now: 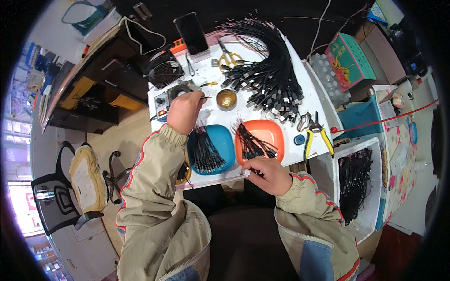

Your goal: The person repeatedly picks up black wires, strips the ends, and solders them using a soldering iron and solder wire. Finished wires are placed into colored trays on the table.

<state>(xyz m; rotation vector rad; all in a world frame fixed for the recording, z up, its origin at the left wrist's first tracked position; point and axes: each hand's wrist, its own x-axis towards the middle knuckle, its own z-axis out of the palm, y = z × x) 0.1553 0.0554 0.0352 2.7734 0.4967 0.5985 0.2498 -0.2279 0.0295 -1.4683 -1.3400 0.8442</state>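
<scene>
My left hand [184, 112] is closed in a pinch beside the soldering station [162, 102], with a thin dark piece jutting from its fingertips; what that is I cannot make out. A round tin of golden-brown material [227, 99] stands just right of it. Below lies a blue tray [227, 136] holding short black cables [206, 157] with bare wire ends upward. Beside it, an orange tray [275, 129] holds more black cables [251, 143]. My right hand [269, 175] is closed at the orange tray's near edge, with something small and white at its fingertips, too small to name.
Black USB cables [276, 70] lie heaped at the back right. Yellow-handled scissors [229, 60], a phone [191, 33] and a black fan [164, 70] stand behind. Yellow-handled pliers [318, 136] and a blue spool [299, 139] lie right. A white box [332, 187] holds more cables.
</scene>
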